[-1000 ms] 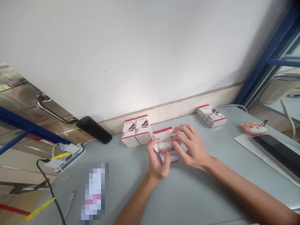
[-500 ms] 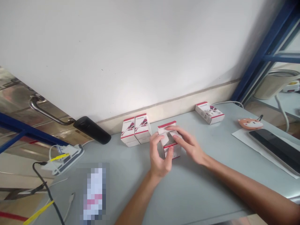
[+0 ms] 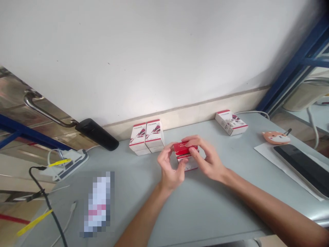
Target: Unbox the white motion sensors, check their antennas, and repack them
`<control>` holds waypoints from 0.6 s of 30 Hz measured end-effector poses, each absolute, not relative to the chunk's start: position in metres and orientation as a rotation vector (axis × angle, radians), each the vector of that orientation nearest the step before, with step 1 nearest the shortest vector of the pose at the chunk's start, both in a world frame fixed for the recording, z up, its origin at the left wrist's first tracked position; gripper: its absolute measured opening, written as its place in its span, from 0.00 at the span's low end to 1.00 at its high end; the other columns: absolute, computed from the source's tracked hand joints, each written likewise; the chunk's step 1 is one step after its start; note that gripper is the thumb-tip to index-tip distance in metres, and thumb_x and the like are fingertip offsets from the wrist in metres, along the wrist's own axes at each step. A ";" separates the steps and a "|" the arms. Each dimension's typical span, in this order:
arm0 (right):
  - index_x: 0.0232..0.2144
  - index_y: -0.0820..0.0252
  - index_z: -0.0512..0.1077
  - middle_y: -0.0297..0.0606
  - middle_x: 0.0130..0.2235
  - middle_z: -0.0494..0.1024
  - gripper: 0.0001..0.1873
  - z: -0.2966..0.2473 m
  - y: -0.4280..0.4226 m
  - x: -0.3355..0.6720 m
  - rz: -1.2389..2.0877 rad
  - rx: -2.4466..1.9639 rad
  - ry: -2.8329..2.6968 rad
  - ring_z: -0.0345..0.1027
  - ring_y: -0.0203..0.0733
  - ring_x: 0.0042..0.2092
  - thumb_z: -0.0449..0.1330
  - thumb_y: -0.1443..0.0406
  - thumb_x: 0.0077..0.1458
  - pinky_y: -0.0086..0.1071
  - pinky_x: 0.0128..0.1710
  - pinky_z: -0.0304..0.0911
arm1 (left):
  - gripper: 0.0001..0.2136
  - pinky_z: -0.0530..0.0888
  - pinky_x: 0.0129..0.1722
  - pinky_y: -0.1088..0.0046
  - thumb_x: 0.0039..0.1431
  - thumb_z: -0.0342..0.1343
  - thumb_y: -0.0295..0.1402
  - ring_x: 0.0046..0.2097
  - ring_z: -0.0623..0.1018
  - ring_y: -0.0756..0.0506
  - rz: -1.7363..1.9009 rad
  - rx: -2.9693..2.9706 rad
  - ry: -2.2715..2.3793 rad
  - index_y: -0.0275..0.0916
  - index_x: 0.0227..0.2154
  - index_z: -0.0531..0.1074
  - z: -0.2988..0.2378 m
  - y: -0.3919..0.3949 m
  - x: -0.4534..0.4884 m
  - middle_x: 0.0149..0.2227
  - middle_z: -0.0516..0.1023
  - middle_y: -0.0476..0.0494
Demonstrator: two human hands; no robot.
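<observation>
A small red and white cardboard box (image 3: 191, 165) stands on the grey table between my hands. Its red lid flap (image 3: 181, 148) is folded down over the top, nearly flat, with a narrow gap at the front edge. My left hand (image 3: 171, 169) grips the box from the left, thumb on the front face and fingers at the far left side. Over the flap lies my right hand (image 3: 207, 159), its thumb and fingers pressing the red lid from the right. The inside of the box is hidden.
Behind, two similar boxes (image 3: 146, 139) stand side by side near the wall, another box (image 3: 231, 122) farther right. A black cylinder (image 3: 97, 134) and power strip (image 3: 72, 166) are left; a phone (image 3: 303, 168) and an orange animal-shaped item (image 3: 276, 138) right. A pixelated object (image 3: 97, 202) lies front left.
The lid stood up with white side flaps showing; now it is folded down with its red face on top. My right hand has moved with the lid. The view has shifted slightly.
</observation>
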State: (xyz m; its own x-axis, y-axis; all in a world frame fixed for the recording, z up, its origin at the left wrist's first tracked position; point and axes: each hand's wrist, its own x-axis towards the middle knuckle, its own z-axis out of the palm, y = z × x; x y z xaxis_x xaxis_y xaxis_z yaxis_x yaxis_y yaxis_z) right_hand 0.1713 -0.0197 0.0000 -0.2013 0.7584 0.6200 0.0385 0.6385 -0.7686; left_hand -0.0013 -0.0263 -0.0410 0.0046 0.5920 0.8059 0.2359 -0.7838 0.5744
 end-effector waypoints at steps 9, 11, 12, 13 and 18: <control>0.67 0.46 0.68 0.47 0.74 0.62 0.29 -0.007 -0.008 0.180 0.565 -0.707 -2.003 0.70 0.58 0.66 0.66 0.62 0.65 0.53 0.61 0.70 | 0.13 0.78 0.58 0.61 0.75 0.54 0.35 0.61 0.78 0.41 1.889 2.059 1.152 0.43 0.58 0.69 -0.045 -0.015 -0.015 0.58 0.76 0.35; 0.76 0.43 0.51 0.49 0.74 0.61 0.47 -0.012 -0.006 0.178 0.683 -0.802 -2.060 0.75 0.58 0.60 0.69 0.59 0.63 0.53 0.56 0.75 | 0.11 0.78 0.56 0.64 0.76 0.53 0.38 0.57 0.80 0.43 2.033 1.767 1.329 0.42 0.55 0.69 -0.042 -0.012 -0.016 0.55 0.78 0.36; 0.78 0.43 0.44 0.49 0.71 0.67 0.52 -0.015 -0.006 0.177 0.768 -0.834 -2.061 0.78 0.56 0.56 0.69 0.58 0.62 0.51 0.53 0.77 | 0.11 0.78 0.56 0.66 0.76 0.52 0.40 0.56 0.81 0.44 2.085 1.638 1.399 0.41 0.54 0.69 -0.039 -0.011 -0.016 0.54 0.78 0.36; 0.78 0.44 0.42 0.47 0.67 0.73 0.54 -0.016 -0.006 0.175 0.836 -0.855 -2.046 0.80 0.53 0.53 0.70 0.57 0.62 0.48 0.51 0.78 | 0.11 0.77 0.56 0.66 0.76 0.52 0.41 0.55 0.81 0.44 2.115 1.559 1.441 0.41 0.53 0.68 -0.035 -0.010 -0.017 0.54 0.78 0.36; 0.71 0.47 0.60 0.44 0.64 0.77 0.41 -0.019 -0.010 0.165 0.548 -0.909 -1.922 0.78 0.52 0.57 0.70 0.51 0.62 0.44 0.53 0.77 | 0.13 0.71 0.64 0.59 0.77 0.47 0.39 0.63 0.76 0.41 2.020 1.815 1.558 0.41 0.57 0.68 -0.012 -0.001 -0.040 0.60 0.76 0.33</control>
State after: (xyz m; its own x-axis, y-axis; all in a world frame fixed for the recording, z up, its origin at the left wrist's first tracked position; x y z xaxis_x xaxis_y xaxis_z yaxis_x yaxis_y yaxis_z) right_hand 0.1651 -0.0101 -0.0193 -0.3131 0.7770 0.5461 0.3722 0.6294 -0.6821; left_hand -0.0398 -0.0013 -0.0118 -0.3276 0.5840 0.7427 0.5699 -0.5048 0.6483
